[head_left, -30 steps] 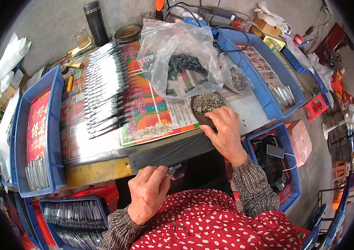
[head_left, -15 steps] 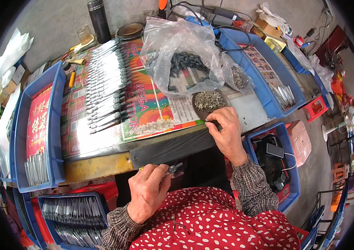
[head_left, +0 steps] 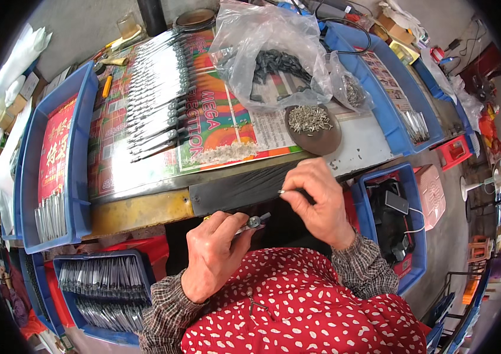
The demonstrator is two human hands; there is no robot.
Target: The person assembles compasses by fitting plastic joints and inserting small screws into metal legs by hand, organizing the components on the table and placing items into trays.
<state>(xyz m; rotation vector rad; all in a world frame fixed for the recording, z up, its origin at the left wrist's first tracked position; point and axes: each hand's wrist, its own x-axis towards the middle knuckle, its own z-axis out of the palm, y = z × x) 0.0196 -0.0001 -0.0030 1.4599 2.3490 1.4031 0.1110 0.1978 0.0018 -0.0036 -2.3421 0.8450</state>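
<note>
Grey round-headed part (head_left: 254, 222) in closed left hand (head_left: 212, 251), tiny silvery piece (head_left: 281, 191) in pinching right hand (head_left: 317, 199)

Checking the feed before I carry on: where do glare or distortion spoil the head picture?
All head view: glare whitens the rods midway and the tabletop near left; its front edge bows and the corners go black; the piece in the right hand is too small to identify.

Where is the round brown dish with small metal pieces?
In the head view, the round brown dish lies right of centre on the table, between the large clear plastic bag and the right hand.
</note>
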